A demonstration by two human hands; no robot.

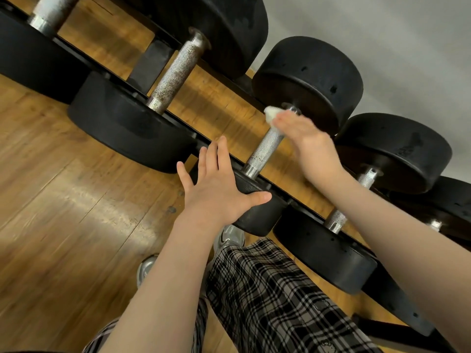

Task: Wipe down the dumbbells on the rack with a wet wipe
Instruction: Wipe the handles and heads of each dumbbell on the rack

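Several black dumbbells lie across a black rack (178,123). My right hand (305,141) holds a white wet wipe (271,114) against the upper end of the knurled steel handle (266,150) of the middle dumbbell, close to its far black head (311,80). The fingers curl over the wipe and hide most of it. My left hand (216,184) rests flat, fingers straight, on that dumbbell's near head (262,212), with the thumb along its rim.
A bigger dumbbell (175,72) lies to the left, smaller ones (356,189) to the right. Wooden floor (63,200) spreads at the left, a grey wall (382,34) rises behind the rack. My plaid-clad legs (267,289) and grey shoes (229,238) stand close to the rack's front.
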